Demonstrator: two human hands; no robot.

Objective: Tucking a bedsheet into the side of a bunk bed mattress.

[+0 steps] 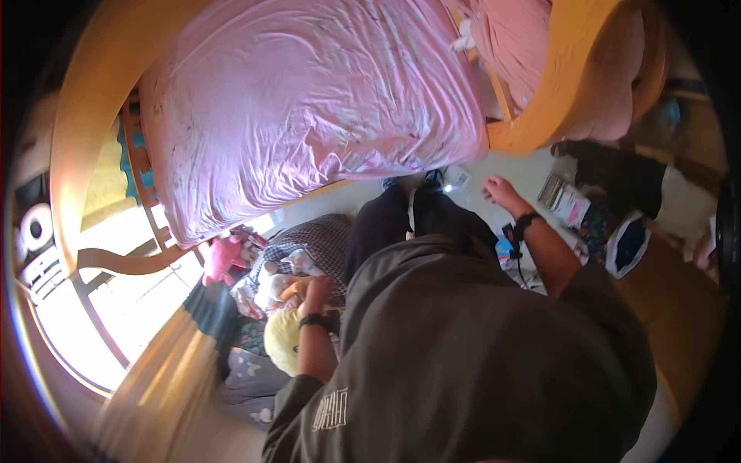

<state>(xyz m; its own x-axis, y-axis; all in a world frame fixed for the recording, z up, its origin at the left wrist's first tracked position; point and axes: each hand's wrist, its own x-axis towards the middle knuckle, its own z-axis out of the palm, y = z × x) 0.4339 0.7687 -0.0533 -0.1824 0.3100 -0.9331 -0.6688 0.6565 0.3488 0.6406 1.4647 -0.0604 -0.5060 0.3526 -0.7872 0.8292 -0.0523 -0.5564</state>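
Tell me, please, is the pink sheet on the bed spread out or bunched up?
Spread out: the pink sheet covers the whole mattress, with only shallow wrinkles.

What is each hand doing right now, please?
Left hand: down among the soft toys; grip cannot be told.
Right hand: open, holding nothing.

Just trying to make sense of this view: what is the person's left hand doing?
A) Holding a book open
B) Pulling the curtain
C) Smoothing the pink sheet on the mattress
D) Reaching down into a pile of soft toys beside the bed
D: the left hand is down among the soft toys, apart from the pink sheet, while the right hand hangs free.
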